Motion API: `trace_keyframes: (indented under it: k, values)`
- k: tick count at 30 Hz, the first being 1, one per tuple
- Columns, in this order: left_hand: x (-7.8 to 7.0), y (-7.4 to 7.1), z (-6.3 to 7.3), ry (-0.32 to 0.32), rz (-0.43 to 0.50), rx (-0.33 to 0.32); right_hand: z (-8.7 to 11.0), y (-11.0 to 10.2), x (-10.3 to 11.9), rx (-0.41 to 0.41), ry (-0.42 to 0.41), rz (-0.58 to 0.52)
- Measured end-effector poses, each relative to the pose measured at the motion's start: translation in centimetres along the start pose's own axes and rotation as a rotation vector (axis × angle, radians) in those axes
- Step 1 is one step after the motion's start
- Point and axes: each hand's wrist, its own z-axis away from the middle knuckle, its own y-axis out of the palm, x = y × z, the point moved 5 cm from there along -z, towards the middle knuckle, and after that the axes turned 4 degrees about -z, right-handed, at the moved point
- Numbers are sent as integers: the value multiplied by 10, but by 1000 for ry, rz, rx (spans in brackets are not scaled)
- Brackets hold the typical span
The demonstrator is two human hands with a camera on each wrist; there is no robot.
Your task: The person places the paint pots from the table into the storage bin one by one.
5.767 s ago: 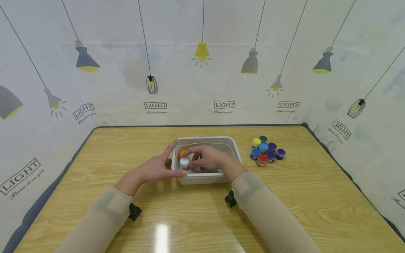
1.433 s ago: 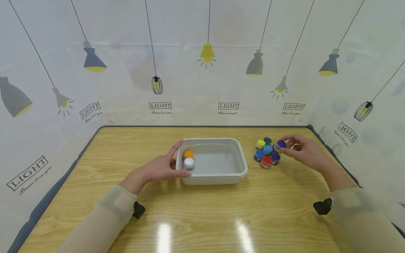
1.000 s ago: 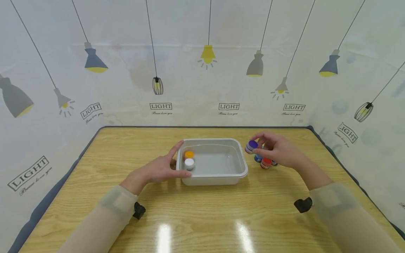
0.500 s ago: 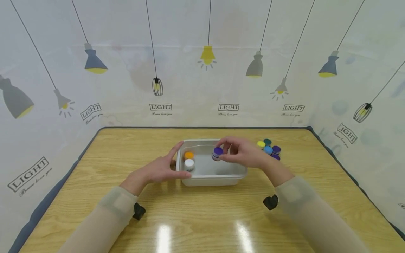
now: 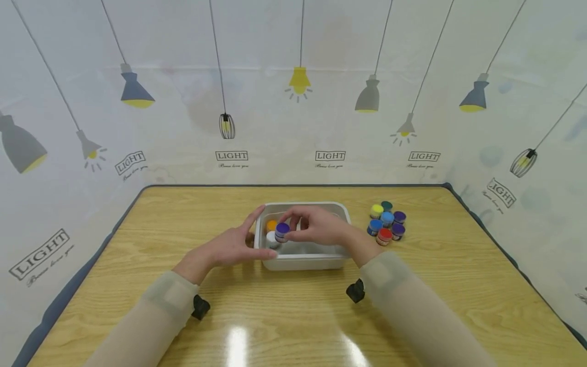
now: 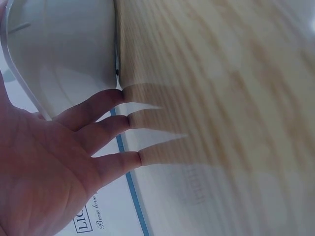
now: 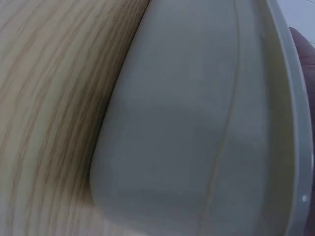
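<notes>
My right hand (image 5: pixel 318 225) pinches a small paint jar with a purple lid (image 5: pixel 282 230) between thumb and fingertips, above the left part of a whitish plastic tub (image 5: pixel 316 263). Behind and beneath that jar, an orange-lidded jar (image 5: pixel 271 225) and a white-lidded jar (image 5: pixel 271 240) stand inside the tub's left end, both partly hidden. My left hand (image 5: pixel 229 245) spans the tub's left end, its thumb along the front rim and its index finger at the back corner. In the left wrist view, the other fingers of the left hand (image 6: pixel 54 157) are straight and spread, their tips on the tabletop.
Right of the tub stands a cluster of several jars, among them a yellow-lidded one (image 5: pixel 377 210), a red-lidded one (image 5: pixel 384 235) and a dark green one (image 5: pixel 387 205). The wooden table (image 5: pixel 284 316) ends at a printed backdrop (image 5: pixel 275 178). The tub wall (image 7: pixel 172 118) fills the right wrist view.
The right hand has lifted a purple-lidded jar from the cluster and carried it left over the tub. The left hand has stayed at the tub's left end.
</notes>
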Motion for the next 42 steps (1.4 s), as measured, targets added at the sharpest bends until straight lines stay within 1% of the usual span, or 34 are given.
trace_keyframes:
  k: [4,9,13,18,25,30,34,42]
  values:
    - [-1,0,0,1,8,2,-7,6,4,19,-18,-23]
    - [-1,1,0,4,-7,8,-13,10,6,28,-6,-39]
    - [-2,1,0,5,-20,2,-16,11,2,22,15,-47]
    - [-3,1,0,8,-23,-2,-17,14,-5,21,26,-95]
    - [-3,1,1,-5,-21,-9,-17,21,-9,69,32,-166]
    - [-1,1,2,-15,-19,-11,-17,25,-10,112,56,-173]
    - [-1,1,2,-8,-23,-11,-17,27,-12,140,72,-176]
    - [-1,1,1,-2,-29,-18,-15,32,-13,178,105,-120]
